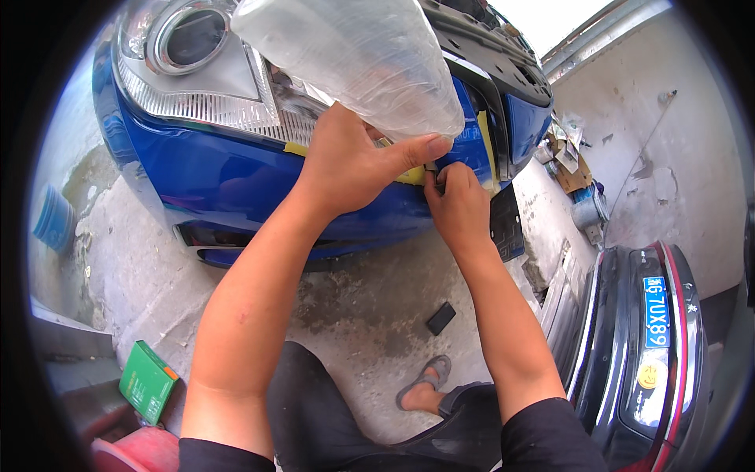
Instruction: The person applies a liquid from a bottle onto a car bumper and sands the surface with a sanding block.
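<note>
Presumably, the main risk is gathering along the upper edge of the glossy blue painted bumper [236, 185]. Toward its left, the clear-and-chrome headlamp with a ringed round lens [208, 82] is sitting above that edge, where a slipping finger could be smearing or scratching it. Next, the left hand [346, 161] is reaching over the edge, its thumb lying at the lower tip of a bulky, translucent, wrinkled plastic piece [358, 63]; its fingers are hiding, so I cannot tell whether they are gripping. That plastic is also blocking much of the view behind it, so a misplaced fingertip could be going unnoticed, and a loose hold could be letting it slide down the paint. Just under the thumb, a narrow yellow tape strip [410, 176] is lining the bumper's edge; sideways tugging could be tearing or lifting it. Just beside, the right hand [460, 206] is curling its fingers at the strip's right end, thumb near forefinger, but what it is pinching, if anything, is not showing. The two hands are working apart, only narrowly, so they could be bumping.
</note>
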`<state>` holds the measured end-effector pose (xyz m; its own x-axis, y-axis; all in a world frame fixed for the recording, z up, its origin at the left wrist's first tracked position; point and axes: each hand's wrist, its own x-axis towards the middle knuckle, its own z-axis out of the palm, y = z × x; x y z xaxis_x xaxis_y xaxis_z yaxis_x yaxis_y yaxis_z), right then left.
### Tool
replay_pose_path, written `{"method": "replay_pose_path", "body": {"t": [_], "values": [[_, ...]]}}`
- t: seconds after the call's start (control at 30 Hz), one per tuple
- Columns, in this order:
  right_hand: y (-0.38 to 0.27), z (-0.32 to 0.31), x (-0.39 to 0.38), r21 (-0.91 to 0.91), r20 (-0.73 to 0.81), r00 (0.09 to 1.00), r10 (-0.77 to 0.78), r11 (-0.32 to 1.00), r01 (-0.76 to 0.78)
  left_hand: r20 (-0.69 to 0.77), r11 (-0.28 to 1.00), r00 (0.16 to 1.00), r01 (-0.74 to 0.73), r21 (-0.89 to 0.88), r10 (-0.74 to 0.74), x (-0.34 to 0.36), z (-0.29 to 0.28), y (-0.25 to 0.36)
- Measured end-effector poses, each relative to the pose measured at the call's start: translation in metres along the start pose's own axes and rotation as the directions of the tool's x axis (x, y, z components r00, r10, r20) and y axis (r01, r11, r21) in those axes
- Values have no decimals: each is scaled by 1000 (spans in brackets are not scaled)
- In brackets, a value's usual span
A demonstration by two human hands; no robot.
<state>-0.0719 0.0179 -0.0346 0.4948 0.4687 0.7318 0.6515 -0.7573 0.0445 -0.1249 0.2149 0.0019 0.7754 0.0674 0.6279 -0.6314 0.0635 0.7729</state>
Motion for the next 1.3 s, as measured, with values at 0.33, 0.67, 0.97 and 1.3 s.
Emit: {"method": "replay_pose_path", "body": {"t": [0.33, 0.67, 0.97, 1.3], "values": [[-4, 1, 3, -23, -23, 1000, -7, 1000, 6, -23, 999, 1000, -2, -37, 1, 0, 0, 1], [0, -15, 11, 28, 29, 997, 74, 997, -75, -14, 999, 1000, -5, -44, 5, -1, -1, 0], [5, -17, 9, 23, 101, 992, 77, 997, -80, 11, 993, 1000, -25, 119, 23, 0, -2, 0], [10, -18, 10, 103, 77, 997, 23, 994, -31, -18, 993, 995, 94, 75, -93, -1, 1, 5]]}}
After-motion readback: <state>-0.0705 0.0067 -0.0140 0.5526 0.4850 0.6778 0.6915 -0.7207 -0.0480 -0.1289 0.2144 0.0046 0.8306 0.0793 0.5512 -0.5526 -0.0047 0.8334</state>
